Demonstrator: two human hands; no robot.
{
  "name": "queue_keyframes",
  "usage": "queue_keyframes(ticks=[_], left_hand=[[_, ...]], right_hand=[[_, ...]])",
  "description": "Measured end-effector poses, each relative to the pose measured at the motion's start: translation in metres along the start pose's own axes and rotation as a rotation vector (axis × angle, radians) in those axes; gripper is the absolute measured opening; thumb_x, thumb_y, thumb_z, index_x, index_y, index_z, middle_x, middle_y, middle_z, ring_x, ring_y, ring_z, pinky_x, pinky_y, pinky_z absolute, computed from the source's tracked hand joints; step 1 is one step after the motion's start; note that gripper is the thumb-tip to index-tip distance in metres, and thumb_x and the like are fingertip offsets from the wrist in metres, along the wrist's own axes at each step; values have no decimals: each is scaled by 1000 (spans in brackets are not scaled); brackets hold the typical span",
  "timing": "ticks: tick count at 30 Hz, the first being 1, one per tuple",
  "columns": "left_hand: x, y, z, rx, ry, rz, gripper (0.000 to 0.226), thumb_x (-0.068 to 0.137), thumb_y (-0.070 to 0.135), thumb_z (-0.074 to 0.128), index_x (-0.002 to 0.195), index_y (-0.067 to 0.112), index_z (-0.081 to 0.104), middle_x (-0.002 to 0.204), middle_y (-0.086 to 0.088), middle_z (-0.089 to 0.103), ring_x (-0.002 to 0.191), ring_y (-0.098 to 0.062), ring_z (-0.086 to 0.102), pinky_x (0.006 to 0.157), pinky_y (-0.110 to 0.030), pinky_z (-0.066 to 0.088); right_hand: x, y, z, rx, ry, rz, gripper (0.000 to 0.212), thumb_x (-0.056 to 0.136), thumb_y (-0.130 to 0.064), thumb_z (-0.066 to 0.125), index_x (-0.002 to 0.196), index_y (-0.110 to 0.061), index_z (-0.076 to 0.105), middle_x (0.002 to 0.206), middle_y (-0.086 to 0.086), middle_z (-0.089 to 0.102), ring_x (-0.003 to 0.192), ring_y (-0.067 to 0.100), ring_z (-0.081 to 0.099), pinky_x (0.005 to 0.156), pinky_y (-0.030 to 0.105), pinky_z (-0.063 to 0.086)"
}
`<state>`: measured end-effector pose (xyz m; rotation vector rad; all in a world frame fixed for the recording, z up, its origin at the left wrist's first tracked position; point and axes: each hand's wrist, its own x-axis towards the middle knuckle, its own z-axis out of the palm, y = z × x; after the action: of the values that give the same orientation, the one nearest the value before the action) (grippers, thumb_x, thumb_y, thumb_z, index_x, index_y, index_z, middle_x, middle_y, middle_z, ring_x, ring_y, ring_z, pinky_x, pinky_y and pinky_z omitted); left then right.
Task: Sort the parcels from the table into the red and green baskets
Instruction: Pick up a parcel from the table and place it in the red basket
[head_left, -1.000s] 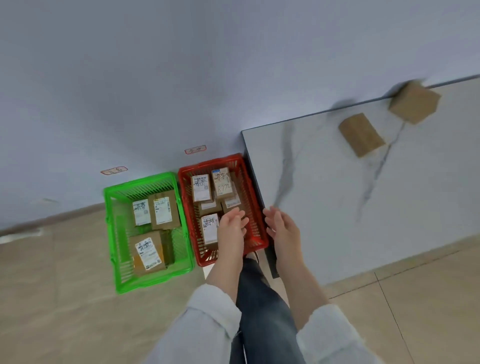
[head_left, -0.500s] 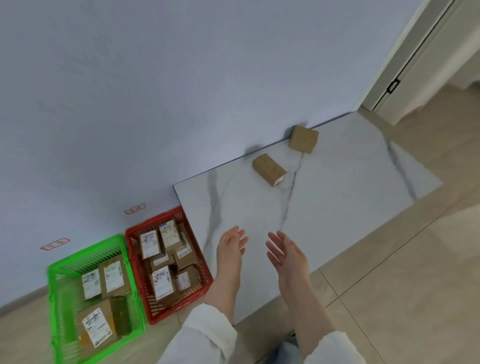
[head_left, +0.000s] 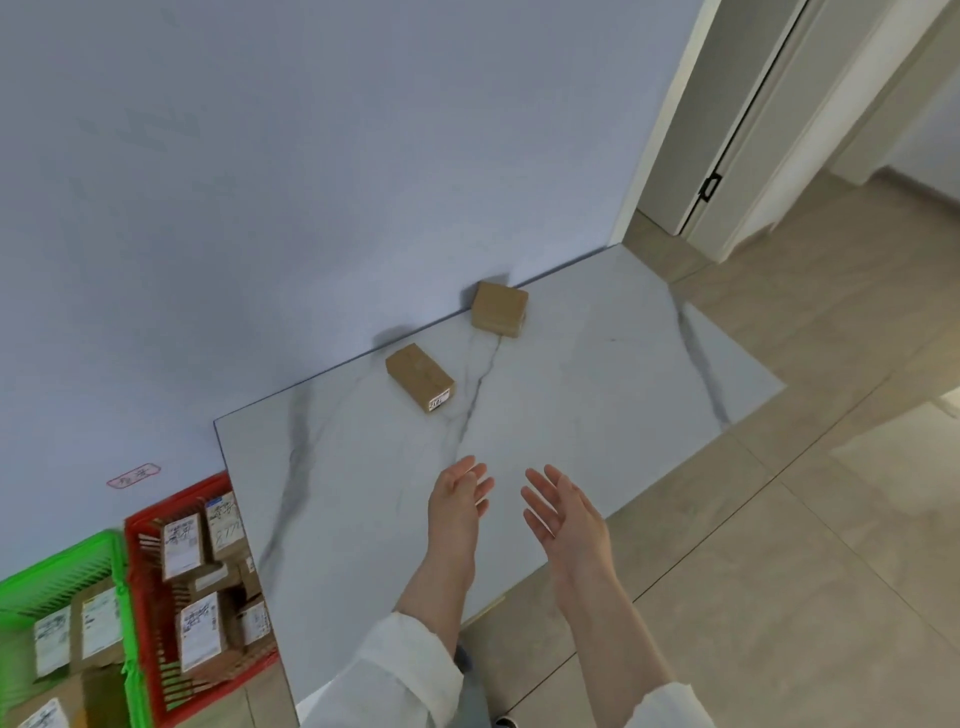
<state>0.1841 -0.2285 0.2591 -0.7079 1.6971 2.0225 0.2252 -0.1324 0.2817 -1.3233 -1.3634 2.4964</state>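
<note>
Two brown cardboard parcels lie on the white marble table (head_left: 597, 415): an oblong parcel (head_left: 420, 376) with a small label on its end, and a squarer parcel (head_left: 499, 308) against the wall. My left hand (head_left: 460, 493) and my right hand (head_left: 563, 512) hover over the table's near part, both empty with fingers spread, well short of the parcels. On the floor at the lower left stand the red basket (head_left: 136, 582) and the green basket (head_left: 47, 571), each holding several labelled parcels.
A pale blue wall runs behind the table. A doorway with a white frame (head_left: 660, 119) opens at the upper right. Beige tiled floor (head_left: 779, 571) surrounds the table on the right and front. A small red tag (head_left: 133, 475) is stuck on the wall above the red basket.
My view has swung from the baskets to the right and up over the table. Both hands left the red basket and now reach out over the tabletop, empty.
</note>
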Motion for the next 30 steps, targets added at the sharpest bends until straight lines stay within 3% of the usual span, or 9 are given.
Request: queue_keyframes(ticks=[14, 18, 24, 30], left_hand=[[200, 51, 71, -103, 240, -29, 29, 98, 10, 40, 126, 8, 50, 116, -4, 58, 101, -17, 58, 86, -26, 42], [244, 48, 63, -100, 342, -82, 20, 97, 13, 45, 116, 14, 52, 112, -3, 57, 96, -16, 58, 79, -23, 45], [310, 30, 40, -78, 477, -170, 25, 95, 17, 47, 120, 18, 49, 122, -3, 55, 116, -20, 52, 101, -33, 39], [393, -12, 8, -71, 618, -223, 47, 96, 32, 48, 140, 17, 37, 145, -1, 39, 131, -18, 39, 104, -31, 31]], right_hand=[[220, -60, 68, -282, -122, 136, 25, 97, -25, 49, 116, -12, 56, 112, 3, 66, 109, 22, 60, 93, 34, 46], [268, -54, 86, -378, -118, 201, 21, 96, -25, 50, 112, -12, 57, 111, 3, 65, 109, 22, 59, 92, 32, 45], [349, -36, 122, -621, -214, 204, 19, 94, -27, 53, 110, -16, 55, 117, 4, 62, 110, 20, 57, 97, 32, 43], [448, 20, 160, -855, -357, 224, 46, 92, -31, 56, 134, -14, 49, 133, -1, 52, 120, 15, 49, 105, 30, 35]])
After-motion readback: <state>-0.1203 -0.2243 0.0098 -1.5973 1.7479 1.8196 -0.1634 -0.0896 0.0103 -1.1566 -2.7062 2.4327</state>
